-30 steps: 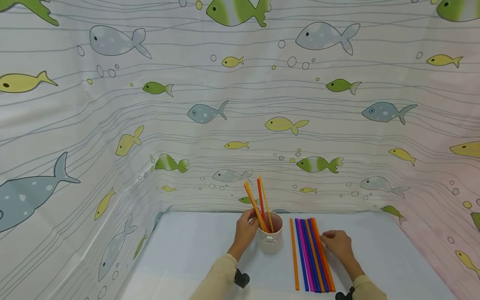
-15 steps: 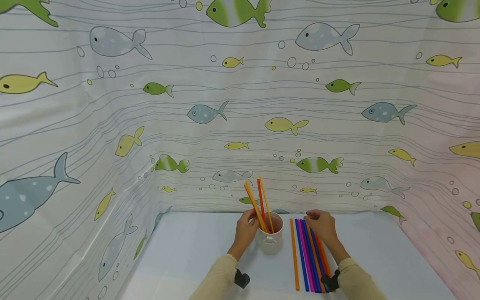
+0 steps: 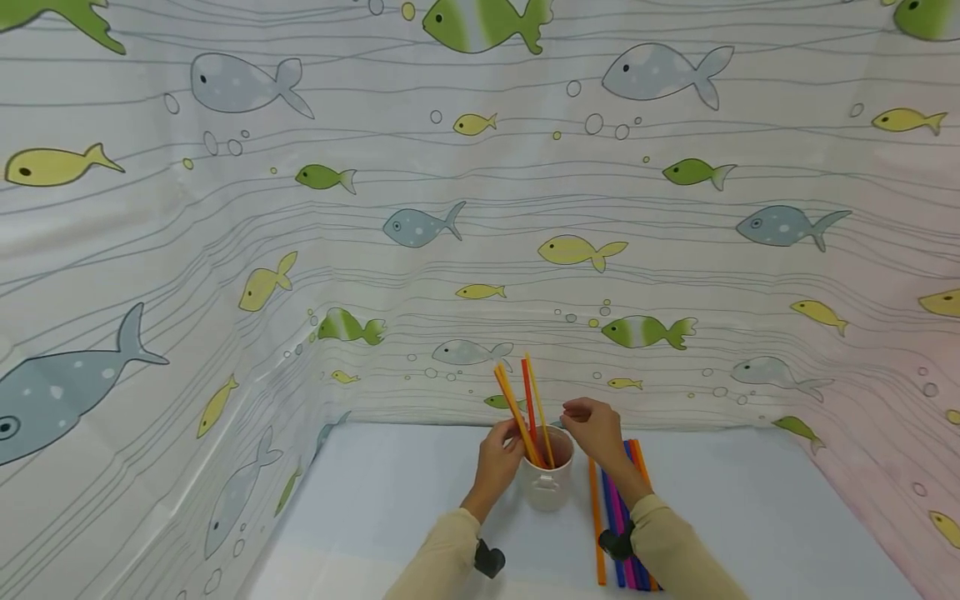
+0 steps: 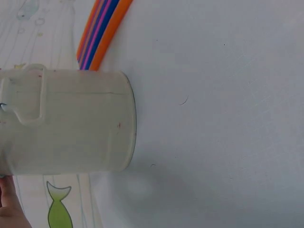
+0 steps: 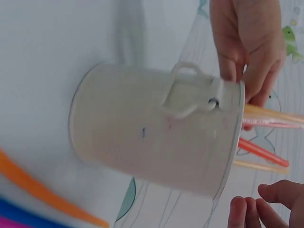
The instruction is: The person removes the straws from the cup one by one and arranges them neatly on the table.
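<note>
A whitish plastic cup (image 3: 547, 490) with a small handle stands on the table, several straws leaning in it, among them a red straw (image 3: 529, 392) and orange ones. My left hand (image 3: 497, 460) grips the cup's rim on its left side, with fingertips close to the orange straws. On the opposite side, my right hand (image 3: 595, 431) hovers by the rim with loosely bent fingers. In the right wrist view its thumb and fingertips (image 5: 237, 209) are apart, with nothing between them. Right of the cup lies a row of orange, blue and magenta straws (image 3: 599, 533), partly hidden beneath my right forearm.
The white table (image 3: 375, 500) reaches back to a curtain (image 3: 420, 275) printed with fish, which also encloses both sides. Dark straps (image 3: 617, 543) sit at my wrists over pale sleeves.
My right hand has travelled left from the right side of the straw row, over its far ends, to the cup's rim. My left hand has stayed at the cup. The view has shifted slightly.
</note>
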A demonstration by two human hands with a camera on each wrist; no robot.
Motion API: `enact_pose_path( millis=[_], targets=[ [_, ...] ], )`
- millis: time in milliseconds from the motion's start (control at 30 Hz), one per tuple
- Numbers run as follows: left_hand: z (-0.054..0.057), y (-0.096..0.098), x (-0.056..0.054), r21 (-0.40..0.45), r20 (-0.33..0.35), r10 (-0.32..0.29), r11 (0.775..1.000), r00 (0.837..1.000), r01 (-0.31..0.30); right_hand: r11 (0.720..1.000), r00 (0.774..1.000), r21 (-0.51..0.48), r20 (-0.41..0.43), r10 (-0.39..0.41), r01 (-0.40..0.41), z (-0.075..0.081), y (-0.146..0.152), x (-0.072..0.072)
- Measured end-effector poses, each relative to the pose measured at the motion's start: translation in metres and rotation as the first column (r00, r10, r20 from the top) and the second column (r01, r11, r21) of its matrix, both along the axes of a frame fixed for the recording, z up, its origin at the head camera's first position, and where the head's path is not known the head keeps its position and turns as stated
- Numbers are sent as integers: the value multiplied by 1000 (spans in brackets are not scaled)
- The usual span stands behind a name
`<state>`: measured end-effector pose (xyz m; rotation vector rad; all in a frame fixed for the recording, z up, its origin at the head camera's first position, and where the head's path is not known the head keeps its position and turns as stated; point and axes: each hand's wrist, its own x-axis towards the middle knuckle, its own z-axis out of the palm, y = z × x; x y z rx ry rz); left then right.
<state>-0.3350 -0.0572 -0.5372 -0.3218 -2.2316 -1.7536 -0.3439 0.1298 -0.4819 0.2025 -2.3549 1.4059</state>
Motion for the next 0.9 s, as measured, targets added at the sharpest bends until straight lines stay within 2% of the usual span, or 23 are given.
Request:
enact_pose_path(
  millis=[300,533,700,900],
  targets=[
    [-3,1,-1,11,-8,4,1000,1000,-3,998,997,-53,69,35,-32,-8,-27,-3],
    [-3,1,-2,-2,-31,6,1000,999,-6,999,995,-33,88,45,-42,-13,-39,-2],
    [-1,1,0,-15,-13,13,1000,1000,-13,999,992,-15,119,31,-29,-17,-44,1],
    [0,1,1,-16,-12,19,1000,1000,-19,1000,994,-11,106,29,-28,-19,-50,0]
  ],
)
